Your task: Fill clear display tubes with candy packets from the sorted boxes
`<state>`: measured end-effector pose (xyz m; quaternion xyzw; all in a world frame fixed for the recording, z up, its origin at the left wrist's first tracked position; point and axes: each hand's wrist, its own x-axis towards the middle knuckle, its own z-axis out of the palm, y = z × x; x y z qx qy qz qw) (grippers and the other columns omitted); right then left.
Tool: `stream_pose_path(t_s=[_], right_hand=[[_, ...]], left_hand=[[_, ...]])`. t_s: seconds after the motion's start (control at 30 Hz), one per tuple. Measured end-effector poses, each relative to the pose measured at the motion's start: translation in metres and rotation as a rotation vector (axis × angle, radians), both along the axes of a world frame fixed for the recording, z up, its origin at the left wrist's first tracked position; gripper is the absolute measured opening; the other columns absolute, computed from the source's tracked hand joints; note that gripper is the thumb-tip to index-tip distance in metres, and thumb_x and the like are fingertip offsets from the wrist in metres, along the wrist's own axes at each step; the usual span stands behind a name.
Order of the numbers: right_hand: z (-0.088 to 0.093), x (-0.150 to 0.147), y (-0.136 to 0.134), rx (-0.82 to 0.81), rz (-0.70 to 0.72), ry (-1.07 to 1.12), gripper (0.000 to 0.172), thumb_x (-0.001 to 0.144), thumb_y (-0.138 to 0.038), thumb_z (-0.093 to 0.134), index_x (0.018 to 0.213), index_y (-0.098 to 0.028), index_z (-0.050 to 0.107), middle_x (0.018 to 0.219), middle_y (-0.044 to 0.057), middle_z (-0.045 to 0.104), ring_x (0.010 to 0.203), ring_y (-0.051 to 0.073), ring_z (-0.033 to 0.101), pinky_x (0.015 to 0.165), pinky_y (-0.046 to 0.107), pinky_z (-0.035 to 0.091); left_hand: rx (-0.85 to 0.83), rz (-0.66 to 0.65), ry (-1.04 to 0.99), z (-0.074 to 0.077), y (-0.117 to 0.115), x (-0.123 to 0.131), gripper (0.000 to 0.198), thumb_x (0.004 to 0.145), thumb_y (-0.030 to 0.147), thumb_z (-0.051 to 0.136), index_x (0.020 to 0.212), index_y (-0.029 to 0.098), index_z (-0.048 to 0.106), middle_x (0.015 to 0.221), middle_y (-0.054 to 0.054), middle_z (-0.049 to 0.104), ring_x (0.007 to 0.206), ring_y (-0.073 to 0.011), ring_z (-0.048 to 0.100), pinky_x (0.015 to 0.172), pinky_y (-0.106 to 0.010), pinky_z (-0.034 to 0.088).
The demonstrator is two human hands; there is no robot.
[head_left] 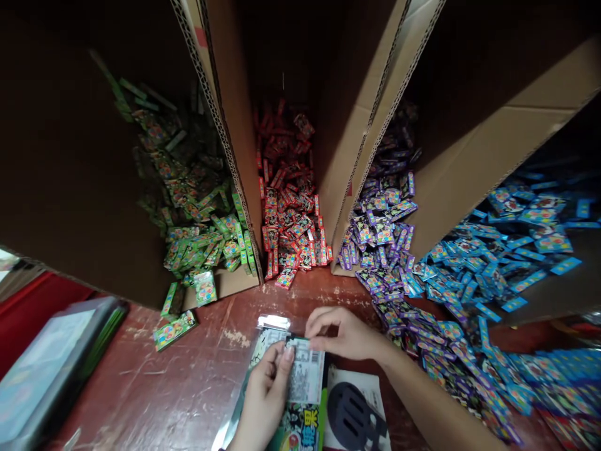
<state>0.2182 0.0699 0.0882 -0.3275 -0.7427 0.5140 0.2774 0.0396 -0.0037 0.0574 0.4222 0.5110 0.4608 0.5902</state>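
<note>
both hands hold a clear printed packet (307,382) low over the worn red table (178,388): left hand (265,394) pinches its middle, right hand (345,335) pinches its top edge. beyond, cardboard boxes (469,163) spill green packs (201,244), red packs (291,219), purple packs (385,232) and blue packs (507,244).

I see four heaps, each its own colour: green packets (197,219) with many-coloured spots, red packets (291,213) with black and white print, purple packets (380,232) with pale pictures, and bright blue packets (507,250). The cardboard boxes (235,125) are plain brown, with a rippled stripe along their cut edges. The table (164,382) is dark reddish-brown, scuffed with pale patches. The bag (305,376) is clear, printed in black, white and green with yellow characters. The card (370,388) is white with a black shape.
</note>
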Motion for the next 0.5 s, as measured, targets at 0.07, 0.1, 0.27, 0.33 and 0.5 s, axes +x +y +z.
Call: stream_pose_path(t_s=[0.07, 0.1, 0.27, 0.33, 0.5], right_hand=[[-0.003, -0.001, 0.002, 0.043, 0.073, -0.016, 0.015, 0.074, -0.030, 0.067, 0.073, -0.016, 0.070, 0.086, 0.005, 0.064, 0.076, 0.014, 0.060, 0.067, 0.025, 0.046], [-0.006, -0.003, 0.007, 0.052, 0.046, -0.036, 0.015, 0.075, -0.031, 0.066, 0.072, -0.016, 0.069, 0.086, 0.005, 0.065, 0.077, 0.015, 0.061, 0.068, 0.025, 0.047], [-0.039, -0.037, 0.067, -0.009, -0.535, -0.253, 0.020, 0.078, -0.036, 0.060, 0.080, -0.016, 0.061, 0.080, 0.006, 0.065, 0.075, 0.018, 0.061, 0.071, 0.030, 0.048], [-0.055, -0.065, 0.090, -0.025, -0.661, -0.341, 0.033, 0.069, -0.039, 0.067, 0.087, -0.014, 0.056, 0.091, 0.013, 0.062, 0.088, 0.026, 0.058, 0.078, 0.039, 0.046], [-0.077, -0.104, 0.109, -0.030, -0.864, -0.509, 0.047, 0.065, -0.034, 0.069, 0.100, -0.013, 0.046, 0.114, 0.022, 0.049, 0.111, 0.037, 0.042, 0.091, 0.053, 0.031]], left_hand=[[-0.007, 0.010, -0.037, 0.000, 0.000, -0.002, 0.033, 0.079, 0.046, 0.058, 0.092, 0.017, 0.061, 0.078, -0.002, 0.067, 0.069, -0.0159, 0.058, 0.063, -0.021, 0.045], [-0.017, 0.022, -0.057, -0.001, 0.000, -0.002, 0.032, 0.078, 0.046, 0.058, 0.091, 0.017, 0.061, 0.079, -0.002, 0.067, 0.070, -0.0161, 0.058, 0.063, -0.022, 0.045], [-0.075, 0.090, -0.118, -0.010, 0.002, -0.010, 0.032, 0.076, 0.048, 0.061, 0.086, 0.018, 0.061, 0.075, -0.002, 0.068, 0.070, -0.0184, 0.061, 0.061, -0.024, 0.046], [-0.097, 0.109, -0.142, -0.013, 0.003, -0.013, 0.033, 0.074, 0.048, 0.063, 0.086, 0.018, 0.061, 0.076, -0.003, 0.068, 0.073, -0.0204, 0.062, 0.061, -0.026, 0.047], [-0.160, 0.188, -0.186, -0.013, 0.003, -0.022, 0.038, 0.068, 0.051, 0.068, 0.085, 0.018, 0.061, 0.073, -0.003, 0.069, 0.072, -0.0227, 0.063, 0.062, -0.028, 0.049]])
